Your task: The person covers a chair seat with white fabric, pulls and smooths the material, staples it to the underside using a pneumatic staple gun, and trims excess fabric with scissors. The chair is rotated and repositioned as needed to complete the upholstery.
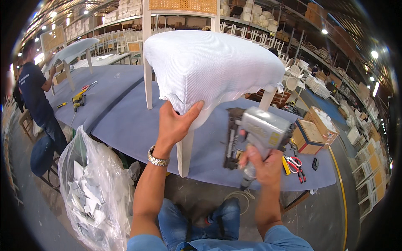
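A chair with a pale, ribbed fabric cover (217,62) over its seat stands on the blue-grey work table in front of me. My left hand (178,123) pinches the fabric at the near corner of the seat, thumb on the right side, just above a cream front leg (185,154). The cloth is gathered there, and its loose edge hangs along the seat's underside. In my right hand (264,165) is a silver and black pneumatic staple gun (266,129), held by its handle to the right of that leg, apart from the seat. Motion blurs the gun slightly.
Red-handled scissors (294,164) and cardboard boxes (307,138) lie on the table (213,167) at right. A yellow tool (78,99) rests at left. A clear bag of scraps (94,188) stands front left. A co-worker (31,88) handles another chair, far left.
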`<control>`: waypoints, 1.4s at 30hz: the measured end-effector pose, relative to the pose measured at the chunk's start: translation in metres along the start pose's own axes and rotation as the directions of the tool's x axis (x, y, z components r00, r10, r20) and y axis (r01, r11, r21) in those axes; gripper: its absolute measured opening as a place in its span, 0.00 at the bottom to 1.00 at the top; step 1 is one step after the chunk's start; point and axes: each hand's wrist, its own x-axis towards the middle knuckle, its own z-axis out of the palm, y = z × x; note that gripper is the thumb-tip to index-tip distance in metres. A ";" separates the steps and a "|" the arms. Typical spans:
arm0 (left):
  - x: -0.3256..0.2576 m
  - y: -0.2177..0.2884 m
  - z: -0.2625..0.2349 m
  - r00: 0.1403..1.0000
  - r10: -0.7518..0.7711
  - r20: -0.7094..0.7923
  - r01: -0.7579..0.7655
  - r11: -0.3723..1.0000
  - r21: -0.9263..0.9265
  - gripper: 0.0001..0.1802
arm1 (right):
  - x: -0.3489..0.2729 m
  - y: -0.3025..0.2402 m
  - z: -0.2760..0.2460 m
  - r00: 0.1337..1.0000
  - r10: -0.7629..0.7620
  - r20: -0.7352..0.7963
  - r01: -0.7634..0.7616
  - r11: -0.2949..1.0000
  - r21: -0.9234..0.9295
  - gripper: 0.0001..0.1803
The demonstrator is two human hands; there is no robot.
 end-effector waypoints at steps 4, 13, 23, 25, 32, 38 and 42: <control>0.002 -0.010 -0.002 1.000 0.000 0.025 0.000 1.000 0.001 0.21 | 0.012 0.007 0.044 0.993 -0.114 -0.022 0.115 0.989 0.092 0.15; -0.003 -0.025 -0.003 0.992 0.113 -0.057 -0.117 0.991 -0.064 0.17 | 0.025 0.022 0.066 0.996 -0.085 0.014 0.084 0.994 0.071 0.19; -0.013 -0.019 -0.008 0.999 -0.028 0.028 0.034 0.970 -0.239 0.21 | 0.018 0.012 0.081 1.000 -0.002 -0.020 0.003 0.999 0.048 0.12; -0.015 -0.020 -0.006 1.000 -0.023 0.004 0.023 0.977 -0.212 0.22 | 0.017 0.010 0.085 0.999 0.020 -0.038 -0.019 1.000 0.023 0.12; -0.020 -0.023 -0.011 0.991 -0.130 0.021 0.132 0.984 -0.123 0.26 | 0.019 0.037 0.079 0.980 -0.195 -0.024 0.193 0.979 -0.061 0.13; -0.020 -0.024 -0.002 0.995 -0.050 -0.091 0.050 0.999 -0.002 0.29 | 0.024 0.042 0.068 0.964 -0.264 0.033 0.264 0.964 0.004 0.16; -0.021 -0.022 0.001 0.991 -0.029 -0.128 0.023 0.998 -0.054 0.25 | 0.020 0.052 0.067 0.925 -0.376 0.057 0.375 0.927 0.016 0.20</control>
